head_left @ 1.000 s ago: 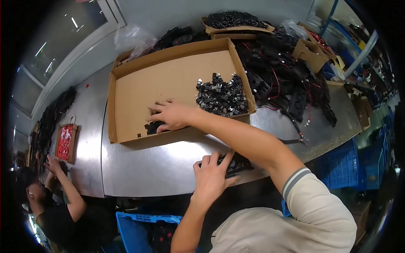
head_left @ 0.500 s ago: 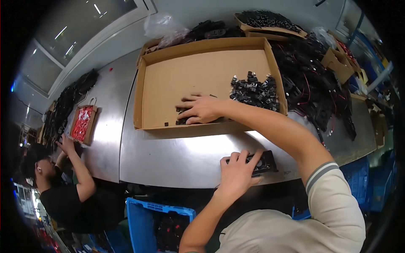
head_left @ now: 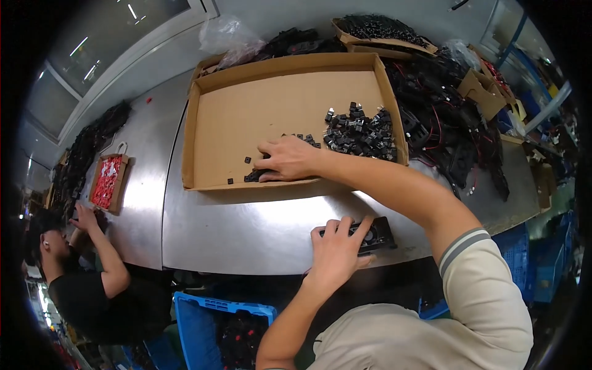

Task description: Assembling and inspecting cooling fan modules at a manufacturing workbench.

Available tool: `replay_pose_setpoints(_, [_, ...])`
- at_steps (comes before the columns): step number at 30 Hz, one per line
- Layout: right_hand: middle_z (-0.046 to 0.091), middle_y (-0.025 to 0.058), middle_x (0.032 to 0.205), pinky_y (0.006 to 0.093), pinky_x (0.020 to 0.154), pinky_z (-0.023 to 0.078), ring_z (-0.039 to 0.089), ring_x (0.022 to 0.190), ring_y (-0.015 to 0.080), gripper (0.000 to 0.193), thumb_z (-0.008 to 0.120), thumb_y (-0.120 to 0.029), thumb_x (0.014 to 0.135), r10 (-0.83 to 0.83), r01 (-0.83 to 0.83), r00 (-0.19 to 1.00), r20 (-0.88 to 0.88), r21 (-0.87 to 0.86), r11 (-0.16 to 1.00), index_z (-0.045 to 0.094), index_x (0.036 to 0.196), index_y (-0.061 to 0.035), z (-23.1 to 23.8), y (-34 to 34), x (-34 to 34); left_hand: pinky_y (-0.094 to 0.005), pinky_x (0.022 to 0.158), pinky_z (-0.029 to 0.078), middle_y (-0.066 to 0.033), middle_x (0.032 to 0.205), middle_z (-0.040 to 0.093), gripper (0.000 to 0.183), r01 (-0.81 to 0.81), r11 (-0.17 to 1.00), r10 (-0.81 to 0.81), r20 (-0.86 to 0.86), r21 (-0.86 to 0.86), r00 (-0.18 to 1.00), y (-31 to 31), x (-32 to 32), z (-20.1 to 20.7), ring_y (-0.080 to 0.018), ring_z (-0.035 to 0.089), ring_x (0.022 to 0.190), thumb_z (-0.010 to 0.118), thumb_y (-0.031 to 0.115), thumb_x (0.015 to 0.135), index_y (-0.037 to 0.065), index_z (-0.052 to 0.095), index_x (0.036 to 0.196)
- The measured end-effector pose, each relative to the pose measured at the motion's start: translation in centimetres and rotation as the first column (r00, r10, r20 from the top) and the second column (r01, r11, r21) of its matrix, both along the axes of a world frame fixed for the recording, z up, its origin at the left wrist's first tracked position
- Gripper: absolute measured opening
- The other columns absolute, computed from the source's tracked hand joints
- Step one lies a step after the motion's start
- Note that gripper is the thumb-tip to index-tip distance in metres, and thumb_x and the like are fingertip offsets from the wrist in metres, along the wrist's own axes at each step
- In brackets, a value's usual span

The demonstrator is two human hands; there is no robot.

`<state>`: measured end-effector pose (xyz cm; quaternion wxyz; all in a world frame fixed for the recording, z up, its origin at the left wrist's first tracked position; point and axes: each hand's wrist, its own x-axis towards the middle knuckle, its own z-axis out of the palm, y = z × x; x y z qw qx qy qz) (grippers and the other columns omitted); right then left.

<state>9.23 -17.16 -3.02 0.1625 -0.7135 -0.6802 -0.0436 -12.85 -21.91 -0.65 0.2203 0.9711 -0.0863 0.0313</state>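
Observation:
My right hand [head_left: 288, 159] reaches into a shallow cardboard box [head_left: 213, 123] and its fingertips curl over a few small black parts [head_left: 254, 176] near the box's front wall. A heap of the same small black parts [head_left: 361, 131] lies at the right side of the box. My left hand [head_left: 336, 248] lies on a flat black fan-like part [head_left: 379, 233] at the front edge of the steel table [head_left: 209, 231], fingers spread over it and holding it down.
Tangles of black wired parts [head_left: 453, 126] and small cartons [head_left: 484, 92] fill the table's right side. Another person [head_left: 92, 290] sits at the left by a small box of red parts [head_left: 108, 182]. A blue crate [head_left: 216, 320] stands below the table edge.
My head has turned, so the whole scene shifted right in view. My right hand stays at the box's front wall over the small parts and my left hand stays on the black fan-like part.

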Motion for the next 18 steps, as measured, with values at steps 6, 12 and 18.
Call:
replay_pose_setpoints(6, [0.055, 0.0109, 0.097, 0.0412, 0.067, 0.052, 0.062, 0.087, 0.029, 0.036, 0.058, -0.048, 0.092, 0.015, -0.075, 0.98, 0.199, 0.299, 0.951, 0.061, 0.098, -0.013, -0.5, -0.1, 0.1, -0.0467, 0.085, 0.038, -0.0073, 0.111, 0.053, 0.079, -0.004, 1.0, 0.004, -0.012, 0.017, 1.0, -0.2, 0.0, 0.1, -0.0264, 0.053, 0.103, 0.082, 0.041, 0.069, 0.023, 0.05, 0.139])
replay_pose_setpoints(12, [0.056, 0.0134, 0.095, 0.0432, 0.06, 0.054, 0.066, 0.078, 0.0326, 0.029, 0.064, -0.036, 0.089, -0.06, 0.056, 0.997, 0.047, 0.075, 0.996, 0.059, 0.094, -0.0079, -0.1, -0.2, -0.9, -0.0464, 0.09, 0.038, -0.0094, 0.117, 0.054, 0.078, -0.012, 1.0, 0.01, -0.083, -0.015, 0.997, -0.3, 0.0, 0.8, -0.0296, 0.052, 0.109, 0.08, 0.038, 0.072, 0.024, 0.048, 0.142])
replay_pose_setpoints(18, [0.063, 0.0136, 0.094, 0.0438, 0.069, 0.053, 0.065, 0.079, 0.0342, 0.021, 0.063, -0.026, 0.088, -0.073, 0.075, 0.997, -0.027, 0.107, 0.991, 0.063, 0.096, -0.0063, -0.1, 1.0, 0.1, -0.0476, 0.093, 0.036, -0.008, 0.114, 0.054, 0.076, -0.065, 0.998, 0.064, -0.053, -0.026, 0.997, -0.8, -0.6, 1.0, -0.028, 0.053, 0.107, 0.082, 0.037, 0.07, 0.023, 0.052, 0.138])
